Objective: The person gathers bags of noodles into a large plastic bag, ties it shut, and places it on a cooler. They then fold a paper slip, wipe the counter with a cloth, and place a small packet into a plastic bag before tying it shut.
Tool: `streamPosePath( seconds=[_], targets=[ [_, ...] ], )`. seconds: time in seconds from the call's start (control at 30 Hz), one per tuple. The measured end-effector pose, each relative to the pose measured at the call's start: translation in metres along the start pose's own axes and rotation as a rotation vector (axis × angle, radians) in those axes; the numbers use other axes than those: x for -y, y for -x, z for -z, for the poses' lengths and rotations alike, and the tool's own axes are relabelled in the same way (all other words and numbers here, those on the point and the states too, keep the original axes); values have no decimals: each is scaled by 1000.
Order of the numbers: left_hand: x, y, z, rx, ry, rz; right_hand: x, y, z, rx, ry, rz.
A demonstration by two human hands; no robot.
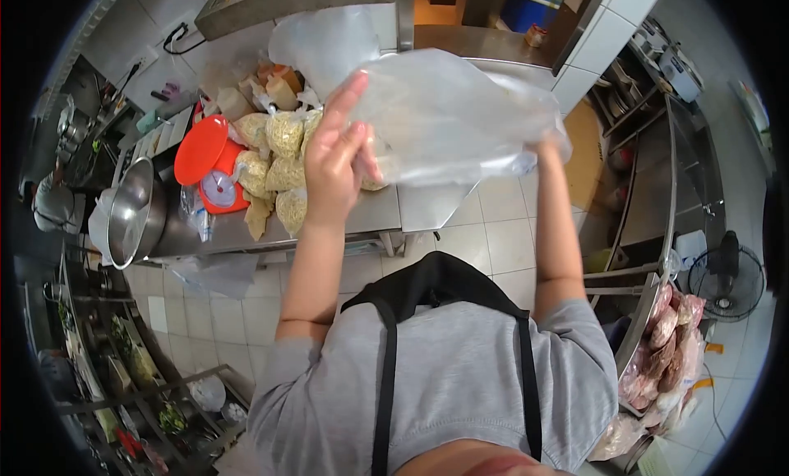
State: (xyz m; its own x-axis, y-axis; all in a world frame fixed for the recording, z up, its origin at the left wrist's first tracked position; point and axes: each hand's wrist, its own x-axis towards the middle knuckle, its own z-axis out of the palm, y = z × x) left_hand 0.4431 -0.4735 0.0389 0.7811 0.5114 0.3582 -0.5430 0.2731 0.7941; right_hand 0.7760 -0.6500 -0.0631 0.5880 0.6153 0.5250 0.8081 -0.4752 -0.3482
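1. Fingers of the left hand (330,160) are raised, thumb and forefinger apart, at the near-left edge of a clear plastic bag (460,119).
2. Blurred, the right hand (547,150) meets the bag's right end; whether its fingers are clamped on the plastic, I cannot tell.
3. The bag spreads between both hands, above the steel counter (353,217).
4. Knotted bags (285,134) on the counter hold pale yellowish pieces.
5. Beside them: a red scale (220,190) and a steel bowl (141,217).
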Motion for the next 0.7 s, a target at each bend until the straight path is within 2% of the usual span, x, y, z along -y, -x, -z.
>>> streamPosePath(
  seconds=[0.03, 0.1, 0.13, 0.2, 0.23, 0.3, 0.33, 0.4, 0.43, 0.47, 0.5, 0.53, 0.6, 0.63, 0.67, 0.7],
  targets=[
    [6, -8, 11, -39, -104, -60, 19, -21, 19, 14, -6, 5],
    [9, -13, 22, -70, -438, -94, 56, -57, 35, 528, 191, -285],
    [15, -18, 25, -85, -444, -92, 55, -67, 29, 358, 272, -145],
    [42, -22, 33, -72, -670, -116, 53, -87, 20, 310, 375, 13],
    [57, -22, 39, -89, -673, -112, 48, -96, 9, 322, 370, 26],
    [95, -15, 52, -55, -936, -5, 41, -104, -16, 306, 131, 131],
    [115, -7, 54, -76, -938, 0, 51, -103, -21, 319, 125, 146],
    [149, 6, 56, -56, -1157, -170, 80, -95, -29, 428, 220, 72],
    [157, 14, 54, -71, -1161, -167, 91, -90, -35, 288, 209, 183],
    [163, 23, 50, 46, -1150, -71, 108, -87, -40, 293, 206, 192],
    [169, 29, 49, 168, -1131, 26, 126, -84, -46, 309, -33, 251],
    [177, 33, 51, 168, -1131, 30, 146, -78, -50, 320, -273, 301],
    [189, 39, 59, 315, -1120, 149, 197, -59, -44, 362, -346, 181],
    [191, 37, 62, 322, -1123, 147, 202, -55, -55, 382, -200, 133],
    [193, 35, 65, 280, -1110, 190, 190, -55, -80, 400, -86, 217],
    [195, 34, 67, 237, -1097, 231, 187, -52, -96, 552, 127, 163]
  ],
)
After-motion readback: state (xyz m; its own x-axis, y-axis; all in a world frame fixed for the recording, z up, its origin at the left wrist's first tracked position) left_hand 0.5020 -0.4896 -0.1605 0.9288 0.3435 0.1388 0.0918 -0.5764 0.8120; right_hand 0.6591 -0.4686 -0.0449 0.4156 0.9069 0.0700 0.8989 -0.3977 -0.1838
